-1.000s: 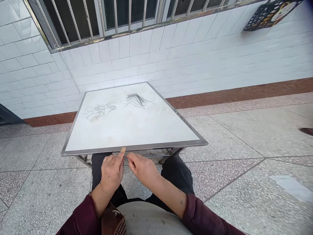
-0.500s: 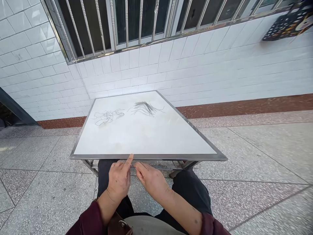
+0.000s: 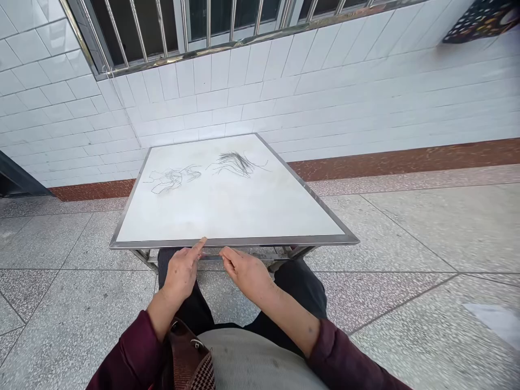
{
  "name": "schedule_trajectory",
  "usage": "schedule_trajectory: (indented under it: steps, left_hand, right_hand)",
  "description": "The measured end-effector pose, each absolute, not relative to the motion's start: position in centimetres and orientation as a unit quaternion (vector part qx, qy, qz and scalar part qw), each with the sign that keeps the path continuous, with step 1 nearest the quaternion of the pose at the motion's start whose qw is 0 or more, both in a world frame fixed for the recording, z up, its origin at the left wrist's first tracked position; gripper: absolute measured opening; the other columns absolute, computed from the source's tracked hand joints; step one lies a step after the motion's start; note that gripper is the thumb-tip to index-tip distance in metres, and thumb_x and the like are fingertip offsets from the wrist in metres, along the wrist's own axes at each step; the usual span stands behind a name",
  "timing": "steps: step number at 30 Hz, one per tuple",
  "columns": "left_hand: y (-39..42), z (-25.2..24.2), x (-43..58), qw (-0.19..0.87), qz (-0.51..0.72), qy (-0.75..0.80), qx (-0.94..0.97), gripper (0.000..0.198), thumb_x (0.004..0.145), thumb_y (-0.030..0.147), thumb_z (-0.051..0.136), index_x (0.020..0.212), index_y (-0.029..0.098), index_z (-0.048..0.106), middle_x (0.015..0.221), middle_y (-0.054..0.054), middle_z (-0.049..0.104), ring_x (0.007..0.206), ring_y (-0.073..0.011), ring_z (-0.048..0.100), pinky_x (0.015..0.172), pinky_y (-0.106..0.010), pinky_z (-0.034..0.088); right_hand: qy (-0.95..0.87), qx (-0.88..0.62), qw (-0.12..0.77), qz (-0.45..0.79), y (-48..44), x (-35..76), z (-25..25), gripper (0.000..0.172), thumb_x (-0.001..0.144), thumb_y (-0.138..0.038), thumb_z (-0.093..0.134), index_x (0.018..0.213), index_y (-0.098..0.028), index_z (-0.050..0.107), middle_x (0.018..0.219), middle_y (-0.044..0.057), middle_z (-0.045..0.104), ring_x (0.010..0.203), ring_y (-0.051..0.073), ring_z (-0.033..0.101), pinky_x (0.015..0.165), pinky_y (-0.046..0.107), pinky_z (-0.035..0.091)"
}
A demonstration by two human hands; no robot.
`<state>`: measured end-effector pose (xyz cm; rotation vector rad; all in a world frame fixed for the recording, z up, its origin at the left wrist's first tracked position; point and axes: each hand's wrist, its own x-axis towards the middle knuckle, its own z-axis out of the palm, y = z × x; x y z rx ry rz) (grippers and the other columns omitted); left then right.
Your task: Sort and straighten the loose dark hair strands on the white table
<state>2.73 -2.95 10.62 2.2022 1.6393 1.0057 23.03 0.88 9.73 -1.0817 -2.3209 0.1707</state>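
Observation:
A white table with a metal rim stands in front of my knees. On it, thin dark hair-like strands lie in a denser bundle and a loose, tangled group to its left. My left hand is at the table's near edge, index finger pointing up by the rim and the other fingers curled in. A little to its right, my right hand is closed in a pinch just below the rim. Anything between the fingertips is too fine or hidden to make out.
Behind the table rises a white tiled wall with a barred window. A dark patterned cloth item hangs at the upper right. Speckled tile floor surrounds the table. A brown bag rests at my lap.
My hands have drawn somewhat apart, the left moving leftward from the right. The whole view has shifted, so the table appears higher and slightly further left.

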Motion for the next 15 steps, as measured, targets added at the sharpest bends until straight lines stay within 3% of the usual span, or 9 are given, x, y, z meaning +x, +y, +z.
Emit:
schedule_trajectory:
  steps: [3, 7, 15]
  left_hand:
    - [-2.9, 10.8, 2.6, 0.187, 0.407, 0.553, 0.703, 0.047, 0.096, 0.019, 0.047, 0.142, 0.029, 0.046, 0.11, -0.002, 0.074, 0.103, -0.0171, 0.067, 0.096, -0.034, 0.051]
    - [-2.9, 10.4, 2.5, 0.256, 0.456, 0.556, 0.646, 0.041, 0.095, 0.023, 0.05, 0.135, 0.027, 0.054, 0.102, -0.002, 0.075, 0.1, -0.0173, 0.07, 0.096, -0.035, 0.052]
    - [-1.7, 9.7, 1.1, 0.256, 0.479, 0.588, 0.6, 0.042, 0.093, 0.029, 0.054, 0.134, 0.026, 0.055, 0.104, -0.004, 0.075, 0.097, -0.0185, 0.07, 0.093, -0.036, 0.052]
  right_hand:
    - [-0.866, -0.405, 0.287, 0.063, 0.8, 23.0, 9.7, 0.017, 0.091, -0.011, 0.043, 0.089, -0.019, 0.058, 0.068, 0.0, 0.062, 0.058, 0.013, 0.055, 0.054, 0.024, 0.032]
    - [-0.856, -0.41, 0.286, 0.131, 0.7, 22.8, 10.1, 0.017, 0.092, -0.014, 0.041, 0.091, -0.019, 0.057, 0.07, 0.0, 0.062, 0.056, 0.013, 0.054, 0.054, 0.024, 0.035]
    - [-0.705, -0.413, 0.217, 0.535, 3.4, 21.2, 11.2, 0.013, 0.093, -0.028, 0.048, 0.086, -0.02, 0.056, 0.075, 0.0, 0.067, 0.058, 0.011, 0.063, 0.052, 0.022, 0.052]
